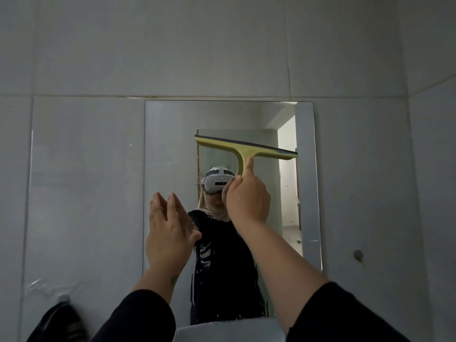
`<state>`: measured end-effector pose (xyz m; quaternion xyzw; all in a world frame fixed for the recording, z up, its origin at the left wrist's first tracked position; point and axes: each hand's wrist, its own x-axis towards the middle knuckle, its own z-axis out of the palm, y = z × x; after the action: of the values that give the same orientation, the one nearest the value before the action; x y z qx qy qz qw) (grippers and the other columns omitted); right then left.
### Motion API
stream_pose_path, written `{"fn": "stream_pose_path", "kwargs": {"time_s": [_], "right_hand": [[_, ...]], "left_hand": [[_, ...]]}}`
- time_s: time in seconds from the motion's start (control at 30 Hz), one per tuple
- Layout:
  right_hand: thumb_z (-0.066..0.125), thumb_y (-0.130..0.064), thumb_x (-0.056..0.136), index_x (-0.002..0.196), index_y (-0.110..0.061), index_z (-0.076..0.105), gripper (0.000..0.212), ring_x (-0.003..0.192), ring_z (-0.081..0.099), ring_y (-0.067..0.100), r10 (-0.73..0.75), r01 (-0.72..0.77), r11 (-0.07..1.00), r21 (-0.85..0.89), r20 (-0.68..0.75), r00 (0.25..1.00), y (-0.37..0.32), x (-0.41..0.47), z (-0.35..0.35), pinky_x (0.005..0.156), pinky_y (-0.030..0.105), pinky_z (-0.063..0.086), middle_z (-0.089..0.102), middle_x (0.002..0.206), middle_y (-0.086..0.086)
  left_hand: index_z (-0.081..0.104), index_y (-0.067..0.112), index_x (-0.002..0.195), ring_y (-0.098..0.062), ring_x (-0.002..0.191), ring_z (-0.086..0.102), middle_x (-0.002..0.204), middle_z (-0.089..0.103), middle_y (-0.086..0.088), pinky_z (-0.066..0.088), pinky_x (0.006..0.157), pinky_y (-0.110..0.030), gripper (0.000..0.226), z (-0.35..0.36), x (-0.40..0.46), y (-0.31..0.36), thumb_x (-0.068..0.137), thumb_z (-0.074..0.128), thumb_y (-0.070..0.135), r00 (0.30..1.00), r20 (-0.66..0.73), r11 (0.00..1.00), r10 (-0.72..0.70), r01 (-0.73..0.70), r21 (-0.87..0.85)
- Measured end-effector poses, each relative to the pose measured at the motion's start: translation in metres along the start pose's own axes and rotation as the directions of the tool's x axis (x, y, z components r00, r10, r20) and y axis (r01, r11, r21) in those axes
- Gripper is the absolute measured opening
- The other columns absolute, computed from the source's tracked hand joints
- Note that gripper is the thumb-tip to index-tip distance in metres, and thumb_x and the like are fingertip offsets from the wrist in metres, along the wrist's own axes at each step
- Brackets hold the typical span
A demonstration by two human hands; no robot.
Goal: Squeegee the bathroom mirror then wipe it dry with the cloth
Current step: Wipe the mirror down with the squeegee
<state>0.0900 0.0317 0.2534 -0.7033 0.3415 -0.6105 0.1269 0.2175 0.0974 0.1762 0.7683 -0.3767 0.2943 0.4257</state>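
Note:
A frameless rectangular mirror (172, 134) hangs on the grey tiled wall. My right hand (248, 198) grips the handle of a yellow-green squeegee (244, 148), thumb stretched up along the stem. Its dark blade lies against the upper middle of the glass, tilted down to the right. My left hand (167, 233) is held up flat with straight fingers at the mirror's left edge, holding nothing. Whether it touches the glass I cannot tell. A white cloth-like shape (229, 329) shows just under the mirror's bottom edge.
Grey wall tiles (86, 169) surround the mirror, and a corner runs down at the right. A dark object (59, 322) sits at the lower left. A small dark mark (358, 254) is on the wall right of the mirror. The glass reflects me and a doorway.

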Motion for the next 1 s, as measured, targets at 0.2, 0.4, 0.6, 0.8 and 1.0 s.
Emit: {"fn": "stream_pose_path", "kwargs": {"time_s": [0.2,0.4,0.6,0.8,1.0], "right_hand": [[0.033,-0.023,0.101,0.15,-0.024,0.017,0.052,0.097,0.062,0.022,-0.118,0.118,0.993,0.01,0.032,0.992,-0.027,-0.021,0.02,0.076,0.029,0.051,0.063,0.109,0.008],[0.038,-0.02,0.098,0.15,-0.03,0.019,0.056,0.098,0.059,0.027,-0.312,0.334,0.936,-0.111,0.18,0.933,-0.033,-0.029,0.033,0.083,0.045,0.052,0.063,0.107,0.01],[0.04,-0.016,0.095,0.144,-0.044,0.027,0.059,0.088,0.057,0.023,-0.392,0.464,0.846,-0.261,0.283,0.875,-0.012,-0.015,0.002,0.065,0.033,0.043,0.061,0.112,0.001],[0.037,-0.019,0.097,0.141,-0.052,0.028,0.056,0.083,0.055,0.025,-0.334,0.454,0.801,-0.39,0.338,0.88,0.015,-0.003,-0.037,0.063,0.03,0.037,0.059,0.11,0.002],[0.03,-0.023,0.099,0.141,-0.056,0.024,0.053,0.079,0.052,0.026,-0.272,0.373,0.818,-0.437,0.278,0.921,0.053,0.007,-0.061,0.064,0.031,0.036,0.058,0.103,0.004]], "left_hand": [[-0.006,0.019,0.15,-0.021,0.146,-0.009,0.159,-0.015,-0.004,0.016,0.116,-0.039,0.108,0.003,0.001,-0.003,0.078,0.068,0.05,0.999,-0.035,1.0,0.01,-0.011,-0.029],[-0.007,0.013,0.149,-0.023,0.147,-0.005,0.16,-0.005,-0.008,0.01,0.118,-0.046,0.111,-0.004,-0.003,-0.018,0.078,0.07,0.047,0.991,-0.124,0.998,-0.046,0.042,-0.037],[-0.006,0.014,0.149,-0.022,0.147,-0.005,0.16,-0.006,-0.007,0.01,0.118,-0.049,0.106,-0.009,-0.006,-0.022,0.08,0.065,0.051,0.994,-0.105,0.999,-0.036,0.036,0.002],[0.003,0.013,0.15,-0.024,0.146,0.001,0.159,-0.003,-0.008,0.015,0.116,-0.049,0.097,-0.006,-0.007,-0.013,0.082,0.065,0.045,1.0,-0.023,1.0,-0.005,0.005,0.014],[0.002,0.016,0.15,-0.024,0.147,-0.003,0.159,-0.009,-0.009,0.013,0.118,-0.046,0.098,-0.002,-0.006,-0.015,0.082,0.066,0.042,1.0,0.008,1.0,0.0,-0.001,0.028]]}}
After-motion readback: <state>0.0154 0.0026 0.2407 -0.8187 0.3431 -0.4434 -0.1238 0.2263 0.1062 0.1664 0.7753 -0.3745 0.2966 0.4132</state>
